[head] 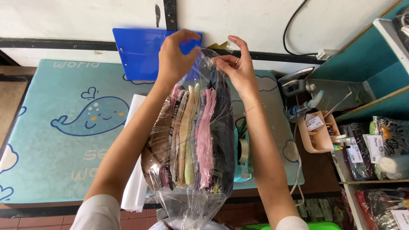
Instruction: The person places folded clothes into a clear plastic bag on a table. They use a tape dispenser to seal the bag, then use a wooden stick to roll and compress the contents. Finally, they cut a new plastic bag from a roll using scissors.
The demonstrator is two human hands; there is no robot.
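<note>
A clear plastic bag (194, 170) packed with a stack of folded clothes (189, 136) in brown, beige, pink and dark colours stands on edge in front of me, above the teal mat (64, 140). My left hand (174, 57) pinches the bag's far end, fingers closed on the plastic. My right hand (238, 68) grips the same end from the right side. The loose open end of the bag hangs toward me at the bottom.
A blue clipboard (136, 55) leans on the wall behind. A teal tape dispenser (243, 157) and a white plastic sheet pile (136, 187) lie beside the bag. An iron (296, 81), spray bottle (298, 108), beige organiser box (317, 136) and shelves with bagged clothes (379, 149) stand at right.
</note>
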